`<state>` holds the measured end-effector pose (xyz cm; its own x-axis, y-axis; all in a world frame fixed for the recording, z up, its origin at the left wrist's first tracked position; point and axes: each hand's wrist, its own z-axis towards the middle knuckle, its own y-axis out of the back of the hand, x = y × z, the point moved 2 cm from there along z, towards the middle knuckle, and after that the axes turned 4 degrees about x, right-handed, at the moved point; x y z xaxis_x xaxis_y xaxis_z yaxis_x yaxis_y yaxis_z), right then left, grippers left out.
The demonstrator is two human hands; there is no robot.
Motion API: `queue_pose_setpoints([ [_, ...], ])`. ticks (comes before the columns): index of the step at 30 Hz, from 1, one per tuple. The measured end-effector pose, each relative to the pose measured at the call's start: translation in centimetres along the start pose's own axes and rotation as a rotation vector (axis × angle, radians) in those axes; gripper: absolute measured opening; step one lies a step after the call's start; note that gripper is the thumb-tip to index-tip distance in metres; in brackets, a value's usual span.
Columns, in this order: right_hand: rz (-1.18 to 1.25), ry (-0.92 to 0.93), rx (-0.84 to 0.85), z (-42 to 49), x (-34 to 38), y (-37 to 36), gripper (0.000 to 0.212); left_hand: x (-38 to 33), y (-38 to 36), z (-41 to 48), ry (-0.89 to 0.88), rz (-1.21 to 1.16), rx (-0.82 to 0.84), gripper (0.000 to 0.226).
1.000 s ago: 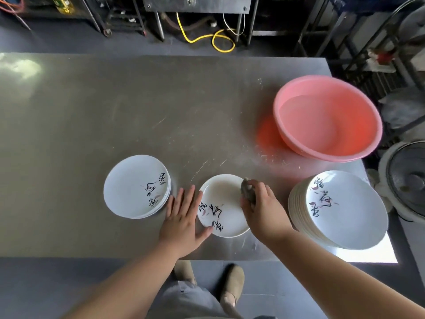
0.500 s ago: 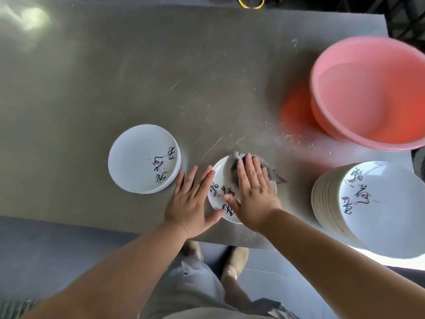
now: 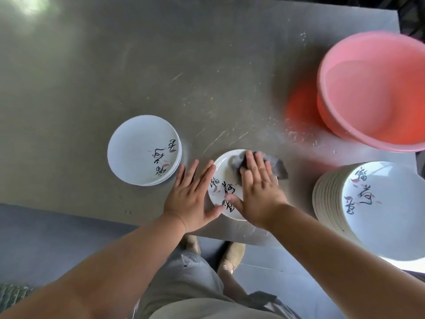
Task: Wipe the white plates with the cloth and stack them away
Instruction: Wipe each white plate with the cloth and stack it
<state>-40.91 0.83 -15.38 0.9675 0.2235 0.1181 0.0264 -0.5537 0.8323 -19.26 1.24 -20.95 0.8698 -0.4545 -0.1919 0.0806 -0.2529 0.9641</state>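
A single white plate (image 3: pixel 222 178) with black brush writing lies near the table's front edge. My right hand (image 3: pixel 259 192) lies flat on it, fingers straight, pressing a grey cloth (image 3: pixel 277 166) onto the plate's far half. My left hand (image 3: pixel 192 194) rests flat at the plate's left rim, thumb against the near edge. A short stack of white plates (image 3: pixel 142 150) sits to the left. A taller stack of white plates (image 3: pixel 372 210) stands at the right, by the front edge.
A pink plastic basin (image 3: pixel 377 88) holding water stands at the back right of the grey metal table (image 3: pixel 138 65). Water drops and scratches mark the table between basin and plate. Below the table edge are my legs and shoes.
My right hand went from gripping the bunched cloth at the plate's right rim to lying flat on the spread cloth over the plate. The view tilted down; my left hand stayed at the rim.
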Motion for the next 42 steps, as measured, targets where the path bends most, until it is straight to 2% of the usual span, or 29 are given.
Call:
queue_pose_setpoints([
  [5, -0.055, 0.277, 0.052, -2.8, 2.5, -3.2, 0.092, 0.1, -0.1, 0.1, 0.005, -0.001, 0.013, 0.107],
  [7, -0.076, 0.304, 0.085, -4.9, 0.8, -3.8, 0.091, 0.1, 0.0, 0.1, 0.004, -0.007, 0.01, 0.106],
  [11, -0.194, 0.137, 0.029, -6.0, -3.5, -2.2, 0.098, 0.1, 0.0, 0.0, -0.006, -0.018, -0.016, 0.103],
  [15, -0.118, -0.021, -0.016, -1.2, -3.4, -0.2, 0.098, 0.1, 0.1, 0.1, -0.008, -0.014, -0.008, 0.104],
  [18, -0.073, 0.058, -0.067, 2.3, -1.1, 0.4, 0.094, 0.0, 0.1, 0.0, -0.006, -0.008, -0.005, 0.105],
  [20, -0.118, 0.157, -0.058, 3.1, 0.3, 0.1, 0.094, 0.0, 0.2, 0.0, -0.001, -0.006, -0.002, 0.104],
  [22, -0.162, 0.166, -0.044, 2.8, 0.1, -0.4, 0.095, -0.1, 0.3, 0.0, 0.008, -0.006, 0.015, 0.105],
  [26, -0.082, -0.108, -0.076, 0.6, -2.6, -0.5, 0.103, -0.1, 0.3, -0.1, -0.005, -0.006, 0.001, 0.106],
  [28, -0.019, -0.169, -0.086, 0.4, -1.8, -0.4, 0.104, 0.0, 0.4, -0.1, -0.006, 0.008, -0.005, 0.105],
  [29, 0.008, -0.136, -0.071, 0.6, -0.9, -0.3, 0.103, 0.0, 0.4, 0.0, -0.007, 0.016, 0.001, 0.105],
  [33, -0.049, 0.188, -0.029, 2.5, 2.0, -0.4, 0.088, -0.2, 0.4, 0.0, -0.002, 0.017, -0.021, 0.104],
  [34, -0.067, 0.203, -0.026, 2.6, 1.6, -0.2, 0.087, -0.2, 0.5, 0.0, -0.005, 0.011, -0.026, 0.104],
  [39, -0.021, -0.106, -0.054, -0.9, -2.4, -1.2, 0.097, 0.0, 0.3, -0.1, -0.014, 0.021, -0.009, 0.106],
  [42, -0.003, -0.126, 0.02, -3.1, -1.4, -2.5, 0.104, 0.0, 0.3, 0.0, -0.012, 0.037, 0.005, 0.106],
])
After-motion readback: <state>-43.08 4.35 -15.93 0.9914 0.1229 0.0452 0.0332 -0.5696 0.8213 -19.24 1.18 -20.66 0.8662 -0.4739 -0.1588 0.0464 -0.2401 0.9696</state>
